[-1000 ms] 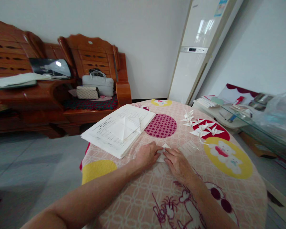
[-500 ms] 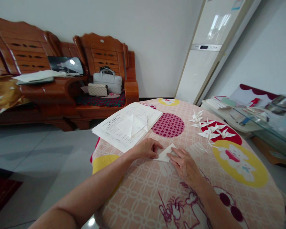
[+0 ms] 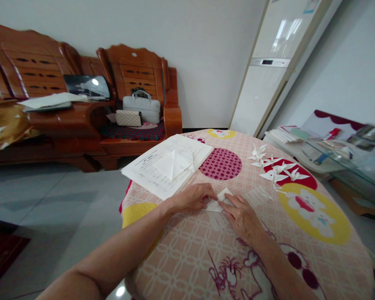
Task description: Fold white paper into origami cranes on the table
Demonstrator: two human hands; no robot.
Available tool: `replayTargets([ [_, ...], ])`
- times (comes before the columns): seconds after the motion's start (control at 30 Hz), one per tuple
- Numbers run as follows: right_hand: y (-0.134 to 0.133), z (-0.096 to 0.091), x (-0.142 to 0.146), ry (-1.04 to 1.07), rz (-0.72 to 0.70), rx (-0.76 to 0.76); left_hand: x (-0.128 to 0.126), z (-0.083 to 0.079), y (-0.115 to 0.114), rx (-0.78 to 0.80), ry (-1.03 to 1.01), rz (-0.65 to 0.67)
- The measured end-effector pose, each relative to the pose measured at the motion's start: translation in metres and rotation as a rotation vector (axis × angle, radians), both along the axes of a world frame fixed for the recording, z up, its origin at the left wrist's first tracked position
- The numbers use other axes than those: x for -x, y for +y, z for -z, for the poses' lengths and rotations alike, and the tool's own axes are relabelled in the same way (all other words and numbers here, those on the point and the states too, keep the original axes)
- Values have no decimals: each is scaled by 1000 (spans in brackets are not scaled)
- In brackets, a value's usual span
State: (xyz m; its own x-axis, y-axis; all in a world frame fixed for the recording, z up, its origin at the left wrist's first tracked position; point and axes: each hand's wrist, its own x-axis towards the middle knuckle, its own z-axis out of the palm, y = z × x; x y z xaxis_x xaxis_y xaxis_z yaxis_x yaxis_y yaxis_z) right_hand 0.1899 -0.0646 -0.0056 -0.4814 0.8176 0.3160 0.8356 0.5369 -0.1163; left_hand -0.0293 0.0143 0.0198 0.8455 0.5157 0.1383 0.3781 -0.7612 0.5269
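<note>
Several paper cranes (image 3: pixel 280 168), stacked papers (image 3: pixel 143 168) near bent left fingers (image 3: pixel 210 191), grip unclear, right fingers (image 3: pixel 231 208) spread on folded sheet (image 3: pixel 213 206)

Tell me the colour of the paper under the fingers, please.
The paper is white, best seen in the head view.

Head view — forward and down — over nearby table (image 3: pixel 181 258).

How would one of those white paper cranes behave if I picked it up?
A paper crane would probably feel very light, since it looks like nothing but folded paper. Thin and pointed, it would likely bend under a firm pinch. Lifting one might nudge others, as they sit crowded together.
</note>
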Motion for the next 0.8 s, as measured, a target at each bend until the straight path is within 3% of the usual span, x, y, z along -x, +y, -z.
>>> replayTargets([
  [0.1,0,-1,1,14,2,12,-4,1,-7,-25,-48,134],
  [0.17,0,-2,2,15,10,20,-8,4,-11,-31,-67,149],
  [0.47,0,-5,3,95,15,73,-26,11,-17,-158,10,-47],
  [0.67,3,-7,-20,434,-16,207,-29,15,-15,-234,38,-23],
  [0.8,4,-11,-53,670,153,339,-30,21,-12,-301,55,-6],
])
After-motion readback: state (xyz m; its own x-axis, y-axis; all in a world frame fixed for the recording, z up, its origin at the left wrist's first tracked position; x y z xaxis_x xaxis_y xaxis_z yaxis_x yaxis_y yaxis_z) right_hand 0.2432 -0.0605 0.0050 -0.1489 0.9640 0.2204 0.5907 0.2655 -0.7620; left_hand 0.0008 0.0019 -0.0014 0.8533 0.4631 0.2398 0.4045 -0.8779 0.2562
